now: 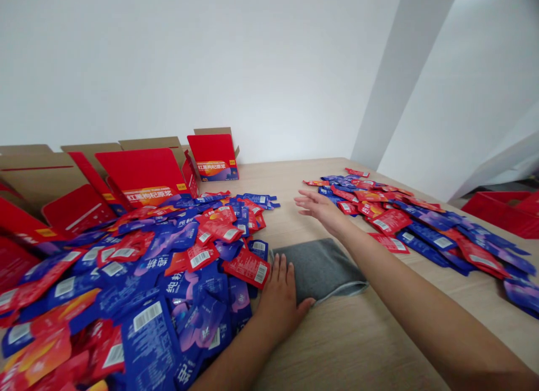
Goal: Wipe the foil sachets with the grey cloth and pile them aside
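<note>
A folded grey cloth (322, 267) lies flat on the wooden table. My left hand (280, 301) rests palm down at the cloth's left edge, fingers stretched out and thumb spread. Close beside its fingers is a red pouch (247, 267) at the border of a big heap of blue and red pouches (155, 290). Above the table, beyond the cloth, my right hand (322, 209) hovers with its fingers extended and nothing in it. The nearest things to its right are red and blue pouches (379, 205) in a second, smaller spread.
Open red cartons (147, 172) stand along the left back, behind the large heap. One more red carton (214, 155) stands near the wall. A red box (501, 211) sits past the table's right edge. A white wall (269, 71) rises behind the table (278, 172).
</note>
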Demonstrator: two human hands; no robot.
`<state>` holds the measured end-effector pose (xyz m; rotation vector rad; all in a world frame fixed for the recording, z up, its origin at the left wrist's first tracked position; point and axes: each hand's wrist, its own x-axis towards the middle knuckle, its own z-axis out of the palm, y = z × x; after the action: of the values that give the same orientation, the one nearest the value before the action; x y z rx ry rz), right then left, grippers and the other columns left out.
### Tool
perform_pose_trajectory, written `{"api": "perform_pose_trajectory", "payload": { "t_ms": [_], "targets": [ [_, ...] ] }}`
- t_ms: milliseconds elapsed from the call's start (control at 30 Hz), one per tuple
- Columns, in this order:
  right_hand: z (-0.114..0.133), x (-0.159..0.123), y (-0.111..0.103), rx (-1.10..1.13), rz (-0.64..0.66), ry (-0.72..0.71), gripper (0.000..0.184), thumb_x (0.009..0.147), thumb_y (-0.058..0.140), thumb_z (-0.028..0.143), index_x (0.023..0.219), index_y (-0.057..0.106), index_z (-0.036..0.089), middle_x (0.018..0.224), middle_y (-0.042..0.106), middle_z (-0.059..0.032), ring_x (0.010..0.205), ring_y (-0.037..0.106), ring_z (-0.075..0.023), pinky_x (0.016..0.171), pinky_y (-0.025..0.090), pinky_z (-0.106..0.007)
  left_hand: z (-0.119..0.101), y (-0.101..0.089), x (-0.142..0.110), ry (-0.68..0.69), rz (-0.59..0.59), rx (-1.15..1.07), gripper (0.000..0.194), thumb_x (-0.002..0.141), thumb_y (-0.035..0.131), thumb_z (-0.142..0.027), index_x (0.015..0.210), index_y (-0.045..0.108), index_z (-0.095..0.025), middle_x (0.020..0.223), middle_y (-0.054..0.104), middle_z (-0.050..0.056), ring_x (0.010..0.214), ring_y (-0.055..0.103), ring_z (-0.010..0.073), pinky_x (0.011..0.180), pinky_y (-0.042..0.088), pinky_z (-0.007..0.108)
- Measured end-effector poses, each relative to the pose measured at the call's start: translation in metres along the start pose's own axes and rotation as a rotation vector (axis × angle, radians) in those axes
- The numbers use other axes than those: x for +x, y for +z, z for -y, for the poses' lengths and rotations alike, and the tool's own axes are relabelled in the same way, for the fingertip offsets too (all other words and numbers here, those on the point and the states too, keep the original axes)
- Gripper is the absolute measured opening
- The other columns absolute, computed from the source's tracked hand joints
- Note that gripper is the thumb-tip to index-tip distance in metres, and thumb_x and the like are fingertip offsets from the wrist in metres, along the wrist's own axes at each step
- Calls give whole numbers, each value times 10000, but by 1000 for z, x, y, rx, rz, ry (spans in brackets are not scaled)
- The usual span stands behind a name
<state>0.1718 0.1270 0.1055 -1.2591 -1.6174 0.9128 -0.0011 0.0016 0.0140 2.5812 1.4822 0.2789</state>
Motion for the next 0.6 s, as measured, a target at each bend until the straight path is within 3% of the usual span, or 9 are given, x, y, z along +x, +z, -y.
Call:
{"api": "perform_pose_trajectory", "payload": {
  "t_ms": [133, 233, 333, 433, 600],
  "targets": [
    [-52, -36, -48, -885, 44, 98, 525, 750, 445, 34, 1265, 525, 98, 1299, 539, -190, 1221, 483, -266, 1033, 359, -442, 2, 4, -1, 12, -19, 9, 824, 863, 380, -639, 1383, 353, -1, 1478, 204, 248, 1371, 131, 362, 1088, 245, 494],
    [-83, -68, -83, -1286, 139, 329, 478, 805, 444, 118, 1277, 514, 91, 1309, 513, -226, 1222, 460, -355, 940, 405, -532, 1, 5, -1, 16, -27, 18, 826, 864, 376, -637, 1379, 355, 9, 1475, 203, 255, 1371, 132, 363, 1086, 246, 494],
    [-95, -83, -102, -1348, 150, 443, 515, 845, 438, 218, 1355, 421, 143, 1391, 431, -205, 1243, 425, -376, 872, 435, -549, 0, 4, 0, 17, -24, 19, 813, 871, 366, -627, 1377, 358, 10, 1474, 212, 255, 1371, 136, 364, 1086, 245, 493],
    [-91, -79, -101, -1380, 50, 479, 498, 850, 409, 192, 1341, 423, 105, 1311, 494, -245, 1182, 487, -377, 851, 430, -544, 0, 6, 0, 10, -40, 26, 798, 878, 356, -618, 1369, 370, 10, 1472, 226, 255, 1371, 150, 365, 1080, 256, 495],
    [-82, -61, -82, -1152, 121, 434, 471, 856, 357, 132, 1314, 439, 55, 1148, 626, -215, 1003, 625, -264, 806, 456, -352, 2, 13, 1, 3, -117, 52, 781, 878, 365, -620, 1350, 397, 3, 1456, 271, 258, 1367, 189, 360, 1065, 288, 497]
  ]
}}
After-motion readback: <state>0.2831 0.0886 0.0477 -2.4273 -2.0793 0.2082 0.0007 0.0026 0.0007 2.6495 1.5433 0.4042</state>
